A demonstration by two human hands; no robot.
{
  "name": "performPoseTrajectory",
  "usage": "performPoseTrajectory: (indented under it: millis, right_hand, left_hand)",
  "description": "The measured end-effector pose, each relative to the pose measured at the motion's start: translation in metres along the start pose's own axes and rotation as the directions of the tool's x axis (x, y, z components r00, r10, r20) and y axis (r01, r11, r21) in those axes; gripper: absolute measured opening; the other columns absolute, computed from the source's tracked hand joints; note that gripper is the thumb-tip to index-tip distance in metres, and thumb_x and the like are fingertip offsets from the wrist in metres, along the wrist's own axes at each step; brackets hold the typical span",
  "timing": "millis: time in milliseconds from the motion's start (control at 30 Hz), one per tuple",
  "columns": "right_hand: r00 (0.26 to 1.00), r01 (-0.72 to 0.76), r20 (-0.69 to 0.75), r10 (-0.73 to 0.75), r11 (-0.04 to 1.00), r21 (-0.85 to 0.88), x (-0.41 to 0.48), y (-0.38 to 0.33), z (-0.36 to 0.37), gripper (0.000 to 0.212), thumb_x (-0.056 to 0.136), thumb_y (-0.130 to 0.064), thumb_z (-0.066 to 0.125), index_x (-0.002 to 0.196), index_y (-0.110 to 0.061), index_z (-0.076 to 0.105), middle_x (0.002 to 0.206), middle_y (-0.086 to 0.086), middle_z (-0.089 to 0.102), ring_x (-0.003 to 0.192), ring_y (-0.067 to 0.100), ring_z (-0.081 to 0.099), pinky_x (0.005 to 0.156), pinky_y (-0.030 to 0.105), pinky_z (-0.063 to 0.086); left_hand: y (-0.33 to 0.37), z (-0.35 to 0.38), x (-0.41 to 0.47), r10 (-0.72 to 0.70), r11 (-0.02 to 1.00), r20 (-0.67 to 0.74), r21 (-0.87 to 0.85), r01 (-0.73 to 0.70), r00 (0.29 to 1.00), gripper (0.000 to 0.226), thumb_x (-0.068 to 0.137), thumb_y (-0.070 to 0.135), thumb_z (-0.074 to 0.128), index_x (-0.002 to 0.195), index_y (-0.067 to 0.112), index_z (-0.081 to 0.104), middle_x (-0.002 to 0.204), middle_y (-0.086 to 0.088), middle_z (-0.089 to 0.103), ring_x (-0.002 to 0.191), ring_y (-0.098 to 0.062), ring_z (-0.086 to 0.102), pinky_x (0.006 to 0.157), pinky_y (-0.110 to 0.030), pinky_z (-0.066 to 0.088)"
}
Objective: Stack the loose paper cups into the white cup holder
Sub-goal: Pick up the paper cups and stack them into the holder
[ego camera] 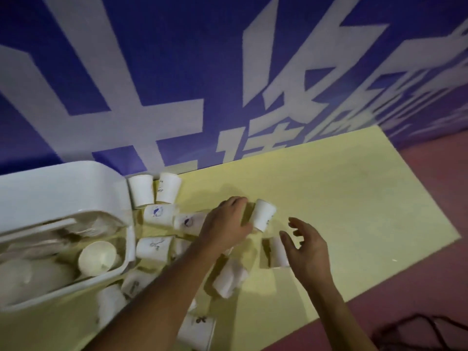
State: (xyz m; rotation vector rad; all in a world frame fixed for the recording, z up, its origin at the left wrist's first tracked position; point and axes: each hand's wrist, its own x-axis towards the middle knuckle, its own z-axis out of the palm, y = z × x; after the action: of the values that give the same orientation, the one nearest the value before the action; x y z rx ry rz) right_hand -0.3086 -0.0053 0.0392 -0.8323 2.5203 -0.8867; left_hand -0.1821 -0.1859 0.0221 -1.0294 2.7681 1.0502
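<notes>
The white cup holder point(63, 191) sits at the left of the yellow table point(354, 198), and one paper cup point(97, 257) stands mouth-up inside it. Several loose white paper cups lie or stand scattered between the holder and my hands, among them a printed cup point(157, 214). My left hand point(225, 224) reaches across them and grips a tilted paper cup point(263, 215) between fingers and thumb. To the right, my right hand point(306, 247) hovers with its fingers spread, just above another cup point(277, 252) lying on the table, and holds nothing.
A blue banner point(177, 72) with large white characters stands right behind the table. Red floor point(430, 274) shows past the table's right and front edges, with black cables point(417, 330) at the bottom right. The table's right half is bare yellow.
</notes>
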Motion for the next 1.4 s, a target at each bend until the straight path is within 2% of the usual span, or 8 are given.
performPoseTrajectory:
  millis: [233, 433, 633, 833, 1033, 1133, 1233, 1400]
  right_hand:
    - [0.997, -0.005, 0.073, 0.006, 1.000, -0.017, 0.026, 0.065, -0.022, 0.049, 0.089, -0.034, 0.076, 0.134, -0.020, 0.061, 0.129, -0.007, 0.062, 0.109, 0.014, 0.062, 0.085, 0.035, 0.057]
    - [0.964, -0.054, 0.255, 0.075, 0.995, -0.088, 0.045, 0.091, -0.021, 0.071, 0.089, -0.056, 0.068, 0.147, -0.023, 0.047, 0.145, -0.006, 0.053, 0.123, 0.015, 0.057, 0.098, 0.037, 0.053]
    - [0.821, -0.212, 0.475, 0.317, 0.942, -0.261, 0.056, 0.087, -0.003, 0.098, 0.072, -0.070, 0.075, 0.149, -0.023, 0.037, 0.141, 0.003, 0.054, 0.125, 0.025, 0.056, 0.098, 0.040, 0.052]
    - [0.714, -0.329, 0.504, 0.486, 0.868, -0.371, 0.055, 0.094, 0.023, 0.087, 0.069, -0.053, 0.085, 0.130, -0.006, 0.046, 0.123, 0.008, 0.062, 0.110, 0.026, 0.065, 0.090, 0.038, 0.056]
    - [0.889, -0.225, 0.399, 0.225, 0.973, -0.047, 0.064, 0.072, 0.016, 0.057, 0.077, -0.023, 0.076, 0.124, -0.012, 0.047, 0.112, 0.010, 0.057, 0.083, 0.021, 0.057, 0.062, 0.027, 0.046]
    - [0.944, -0.138, 0.315, 0.094, 0.983, 0.119, 0.068, 0.055, 0.005, 0.078, 0.070, -0.028, 0.085, 0.133, -0.015, 0.041, 0.112, 0.008, 0.059, 0.095, 0.026, 0.060, 0.073, 0.037, 0.054]
    - [0.967, -0.043, 0.256, 0.004, 0.988, 0.150, 0.072, 0.038, -0.003, 0.066, 0.071, -0.038, 0.087, 0.121, -0.020, 0.049, 0.108, 0.001, 0.058, 0.092, 0.017, 0.057, 0.069, 0.026, 0.047]
    - [0.954, 0.091, 0.269, -0.135, 0.981, 0.171, 0.063, -0.001, 0.001, 0.081, 0.072, -0.049, 0.087, 0.140, -0.028, 0.048, 0.122, -0.007, 0.053, 0.101, 0.010, 0.059, 0.081, 0.031, 0.057]
  left_hand:
    - [0.050, 0.076, 0.083, -0.155, 0.988, 0.122, 0.036, 0.151, 0.980, 0.082, 0.091, 0.054, 0.065, 0.158, 0.028, 0.024, 0.154, -0.002, 0.041, 0.133, -0.026, 0.050, 0.099, -0.039, 0.048]
    - [0.056, 0.106, 0.107, -0.255, 0.959, 0.083, 0.150, 0.241, 0.963, 0.089, 0.086, 0.049, 0.073, 0.156, 0.027, 0.022, 0.139, -0.010, 0.056, 0.124, -0.028, 0.055, 0.096, -0.040, 0.052]
    - [0.062, 0.093, 0.097, -0.270, 0.935, 0.013, -0.234, 0.265, 0.963, 0.093, 0.075, 0.027, 0.082, 0.151, 0.029, 0.029, 0.140, -0.003, 0.041, 0.120, -0.025, 0.051, 0.085, -0.030, 0.045]
    - [0.061, 0.075, 0.068, -0.305, 0.899, -0.033, -0.340, 0.276, 0.952, 0.087, 0.070, 0.043, 0.091, 0.140, 0.027, 0.042, 0.137, 0.008, 0.038, 0.113, -0.016, 0.048, 0.086, -0.029, 0.041]
    - [0.043, 0.055, 0.033, -0.339, 0.853, -0.127, -0.460, 0.248, 0.932, 0.074, 0.081, 0.041, 0.082, 0.143, 0.033, 0.043, 0.137, 0.016, 0.042, 0.121, -0.004, 0.044, 0.094, -0.022, 0.037]
    - [0.036, 0.041, 0.018, -0.402, 0.819, -0.172, -0.506, 0.269, 0.899, 0.084, 0.072, 0.041, 0.090, 0.142, 0.037, 0.045, 0.135, 0.021, 0.050, 0.120, -0.003, 0.047, 0.098, -0.025, 0.039]
    - [0.026, 0.028, 0.002, -0.435, 0.783, -0.184, -0.560, 0.270, 0.881, 0.085, 0.062, 0.040, 0.096, 0.133, 0.040, 0.049, 0.129, 0.020, 0.057, 0.117, -0.008, 0.055, 0.093, -0.027, 0.045]
    - [0.000, 0.003, -0.038, -0.388, 0.790, -0.267, -0.589, 0.169, 0.882, 0.068, 0.080, 0.054, 0.075, 0.140, 0.038, 0.047, 0.138, 0.014, 0.054, 0.126, -0.009, 0.051, 0.103, -0.032, 0.046]
